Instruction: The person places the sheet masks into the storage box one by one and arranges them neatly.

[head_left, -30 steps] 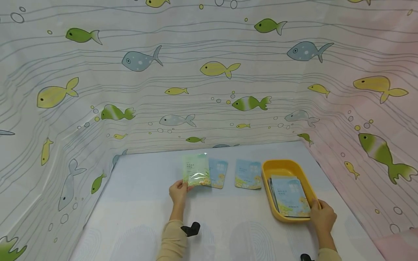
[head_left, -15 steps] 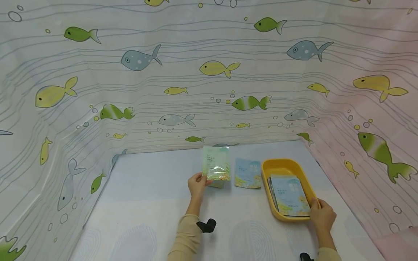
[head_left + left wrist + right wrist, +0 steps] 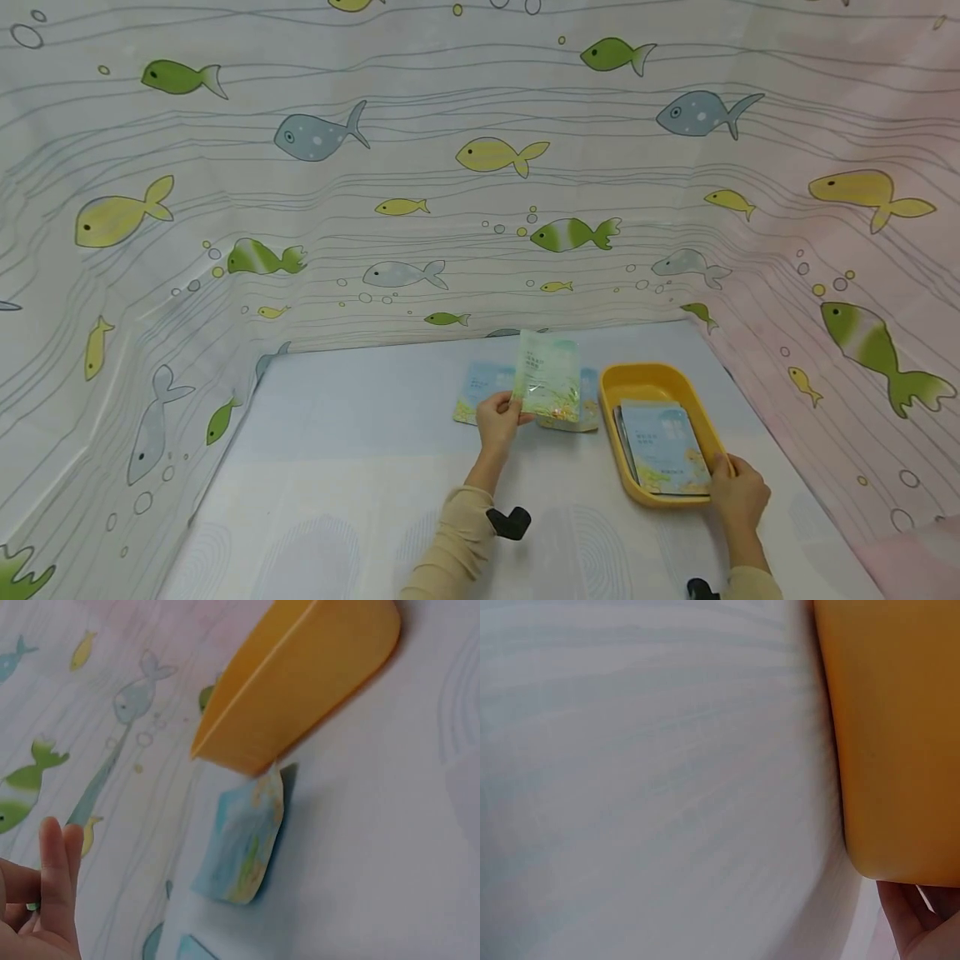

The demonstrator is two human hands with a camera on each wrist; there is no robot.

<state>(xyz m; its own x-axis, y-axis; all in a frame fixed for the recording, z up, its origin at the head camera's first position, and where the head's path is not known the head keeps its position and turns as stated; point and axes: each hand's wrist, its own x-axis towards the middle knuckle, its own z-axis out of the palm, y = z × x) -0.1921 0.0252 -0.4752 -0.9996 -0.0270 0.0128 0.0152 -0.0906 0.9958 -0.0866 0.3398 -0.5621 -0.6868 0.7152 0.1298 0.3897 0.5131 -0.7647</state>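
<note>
My left hand (image 3: 498, 419) pinches a green sachet (image 3: 550, 374) by its lower left corner and holds it upright above the table, just left of the yellow tray (image 3: 643, 381). Two blue sachets lie flat beneath it: one (image 3: 478, 389) to the left, the other (image 3: 589, 406) mostly hidden behind the green one. In the left wrist view a blue sachet (image 3: 241, 846) lies beside the yellow tray (image 3: 300, 682), and my fingers (image 3: 54, 877) show at the lower left. My right hand (image 3: 737, 493) grips the tray's near right corner. A stack of blue sachets (image 3: 663, 446) lies inside the tray.
Fish-print curtains (image 3: 420, 183) wall in the white table (image 3: 337, 483) on the left, back and right. In the right wrist view the tray's yellow wall (image 3: 900, 735) fills the right side, above bare tabletop (image 3: 652, 787).
My left hand has carried the green sachet to the right, from over the left blue sachet to beside the tray. The right hand has stayed on the tray's corner.
</note>
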